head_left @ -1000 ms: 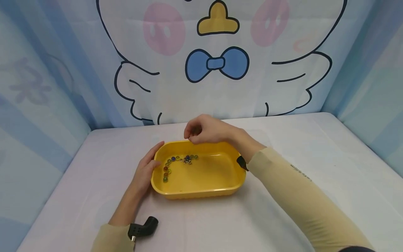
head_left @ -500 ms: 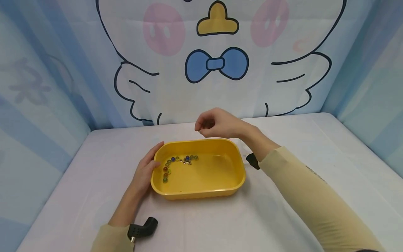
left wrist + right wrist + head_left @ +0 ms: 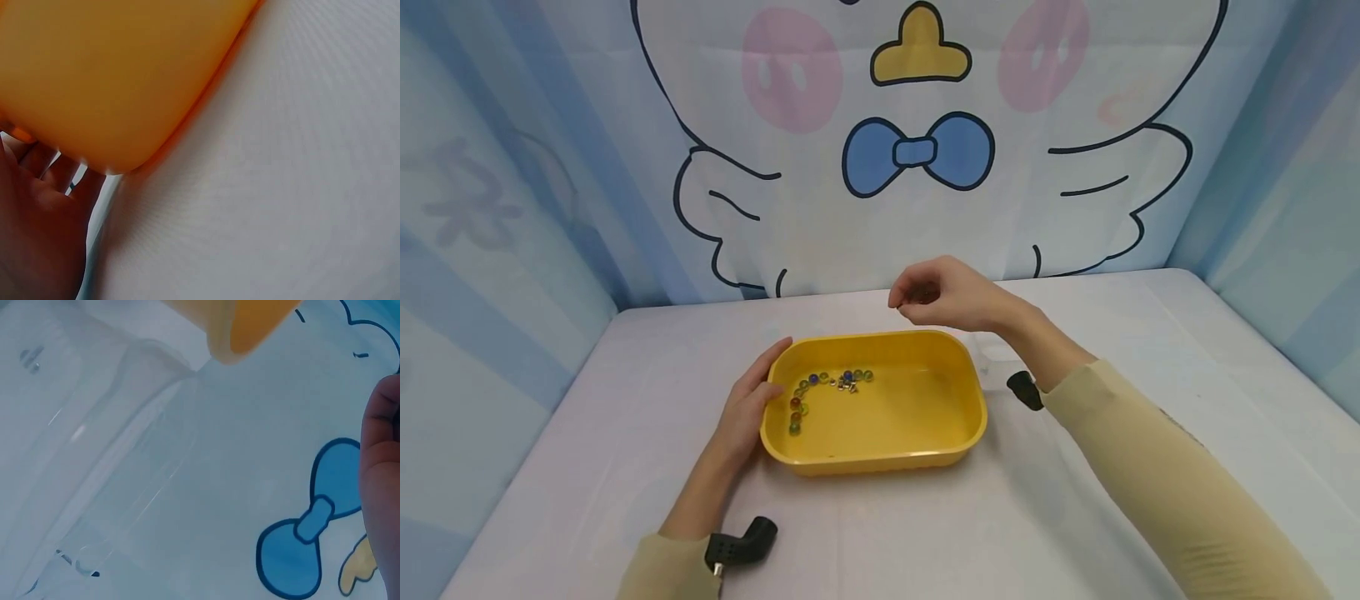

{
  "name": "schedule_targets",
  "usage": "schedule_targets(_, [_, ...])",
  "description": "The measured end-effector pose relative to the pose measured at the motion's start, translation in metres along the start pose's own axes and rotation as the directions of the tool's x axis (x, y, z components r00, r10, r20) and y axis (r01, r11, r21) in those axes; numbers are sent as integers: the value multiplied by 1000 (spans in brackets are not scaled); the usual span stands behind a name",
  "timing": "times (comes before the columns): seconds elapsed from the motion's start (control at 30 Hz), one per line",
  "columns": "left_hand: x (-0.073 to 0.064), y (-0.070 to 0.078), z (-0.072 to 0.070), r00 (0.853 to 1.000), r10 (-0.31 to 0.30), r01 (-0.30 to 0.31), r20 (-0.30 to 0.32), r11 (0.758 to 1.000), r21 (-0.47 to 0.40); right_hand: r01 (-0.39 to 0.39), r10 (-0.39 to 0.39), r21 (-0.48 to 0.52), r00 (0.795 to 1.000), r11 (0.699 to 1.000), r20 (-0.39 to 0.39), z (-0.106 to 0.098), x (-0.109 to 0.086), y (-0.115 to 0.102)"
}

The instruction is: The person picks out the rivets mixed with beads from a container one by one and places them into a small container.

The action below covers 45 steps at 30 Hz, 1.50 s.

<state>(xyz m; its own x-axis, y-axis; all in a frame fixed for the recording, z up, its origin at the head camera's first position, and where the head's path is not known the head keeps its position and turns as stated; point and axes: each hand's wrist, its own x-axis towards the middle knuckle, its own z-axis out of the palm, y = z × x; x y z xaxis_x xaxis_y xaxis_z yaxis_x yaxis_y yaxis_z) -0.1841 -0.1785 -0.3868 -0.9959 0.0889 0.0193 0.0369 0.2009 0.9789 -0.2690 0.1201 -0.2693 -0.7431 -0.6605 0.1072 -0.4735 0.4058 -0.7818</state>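
My left hand (image 3: 748, 408) grips the left end of a yellow plastic tray (image 3: 880, 457), with the thumb over the rim and the fingers along the outside. Glass marbles (image 3: 795, 403) in red, blue and greenish tones lie in a curved line at the tray's left and back. Small shiny metal pieces (image 3: 847, 386) are clustered beside them. Beyond the tray's back rim, my right hand (image 3: 955, 293) is raised with thumb and index finger pinched together. A tiny dark thing (image 3: 898, 307) shows at those fingertips; I cannot tell its kind.
A clear plastic container (image 3: 106, 437) stands right of the tray, under my right forearm, partly hidden in the head view. Behind the white table (image 3: 865, 533) hangs a printed cloth (image 3: 917, 225), with more cloth along both sides.
My right hand has risen off the tray's back rim and moved right, fingertips still pinched. The left hand, tray and marbles have stayed in place.
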Motion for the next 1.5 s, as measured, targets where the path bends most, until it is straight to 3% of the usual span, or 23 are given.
schedule_targets(0.43, [2, 0, 1, 1000, 1, -1, -3, 1000, 18, -30, 31, 4, 994, 1000, -101, -14, -23, 17])
schedule_targets(1.5, [1, 0, 0, 1000, 10, -10, 8, 1000, 18, -175, 157, -81, 968, 981, -194, -34, -64, 55])
